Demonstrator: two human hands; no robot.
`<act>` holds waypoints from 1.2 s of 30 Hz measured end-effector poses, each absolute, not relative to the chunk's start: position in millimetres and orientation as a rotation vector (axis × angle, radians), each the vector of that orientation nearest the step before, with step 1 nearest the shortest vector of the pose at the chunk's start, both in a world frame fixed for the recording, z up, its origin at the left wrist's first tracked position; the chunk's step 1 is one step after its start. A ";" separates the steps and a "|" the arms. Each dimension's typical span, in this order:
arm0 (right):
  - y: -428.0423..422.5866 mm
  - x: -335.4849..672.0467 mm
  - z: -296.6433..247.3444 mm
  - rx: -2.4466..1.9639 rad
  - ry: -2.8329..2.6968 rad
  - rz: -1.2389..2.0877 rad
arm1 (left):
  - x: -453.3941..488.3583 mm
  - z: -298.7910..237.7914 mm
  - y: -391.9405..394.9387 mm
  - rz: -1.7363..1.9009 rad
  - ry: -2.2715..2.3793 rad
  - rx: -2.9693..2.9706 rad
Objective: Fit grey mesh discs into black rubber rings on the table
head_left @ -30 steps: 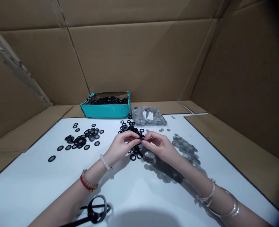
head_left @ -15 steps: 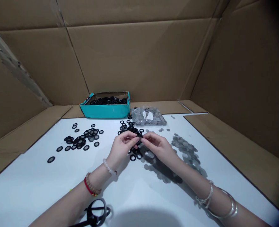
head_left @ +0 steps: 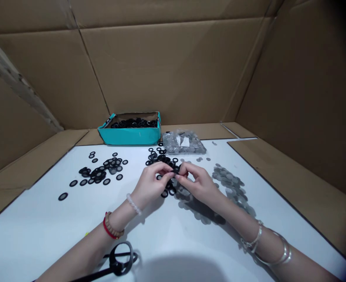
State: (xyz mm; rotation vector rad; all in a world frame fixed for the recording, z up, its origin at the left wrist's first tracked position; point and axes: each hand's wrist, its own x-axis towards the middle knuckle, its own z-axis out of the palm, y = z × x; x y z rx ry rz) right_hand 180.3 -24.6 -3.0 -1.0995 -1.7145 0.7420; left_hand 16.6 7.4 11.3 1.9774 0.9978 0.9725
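Over the middle of the white table, my left hand (head_left: 152, 182) is closed, its thumb and fingertips pinching a small black ring (head_left: 175, 171). My right hand (head_left: 200, 185) meets it from the other side, thumb and bent forefinger closed at the ring's edge. Fingers hide much of the ring, so whether a disc sits in it cannot be made out. Beneath and behind the fingertips lies a pile of loose black rings (head_left: 162, 158). Thin grey translucent discs (head_left: 204, 216) are spread under my right forearm, with another heap of discs (head_left: 228, 178) farther right.
On the left lie black rings with grey discs in them (head_left: 98, 174). A turquoise box (head_left: 128, 136) of black rings stands at the back, beside a clear bag of grey discs (head_left: 184, 144). A black stand with a ring (head_left: 121, 258) is near the front edge. Cardboard walls (head_left: 173, 70) surround the table.
My fingers have shifted around the black ring, which shows more now. My right forefinger is more bent and slightly raised. The piles look the same.
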 end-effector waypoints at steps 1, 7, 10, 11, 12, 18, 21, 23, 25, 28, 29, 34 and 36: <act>-25.2 179.7 -3.3 -1.103 -1.706 0.722 | 17.0 11.6 6.8 0.984 1.018 1.977; -24.3 181.6 -3.5 -1.127 -1.685 0.828 | 16.8 8.3 11.1 0.933 0.924 1.686; -21.5 181.9 -3.7 -1.131 -1.604 0.896 | 17.2 7.2 12.2 0.881 0.874 1.478; -20.7 181.8 -3.8 -1.126 -1.579 0.906 | 17.6 7.4 11.8 0.868 0.871 1.452; -20.0 181.7 -3.9 -1.123 -1.567 0.913 | 17.9 7.9 11.4 0.860 0.869 1.447; -17.8 182.0 -7.7 -1.141 -1.603 0.954 | 18.0 8.5 12.8 0.918 0.912 1.532; -18.9 181.4 -8.8 -1.154 -1.632 0.945 | 18.8 6.2 13.0 0.924 0.948 1.529; -20.8 180.3 -7.9 -1.167 -1.662 0.868 | 19.8 4.8 11.2 0.914 0.956 1.565; -23.2 178.8 -6.2 -1.167 -1.682 0.778 | 20.8 4.1 7.9 0.930 0.973 1.672; -26.9 176.8 -3.9 -1.160 -1.699 0.671 | 21.9 4.8 2.2 0.993 1.026 1.875; -27.9 176.5 -3.5 -1.161 -1.707 0.636 | 22.2 5.3 0.7 1.014 1.046 1.918; -29.4 177.9 -3.1 -1.168 -1.710 0.541 | 21.9 8.1 1.9 1.051 1.017 1.853; -26.8 178.8 -3.0 -1.174 -1.674 0.663 | 20.7 9.2 5.7 0.970 0.949 1.696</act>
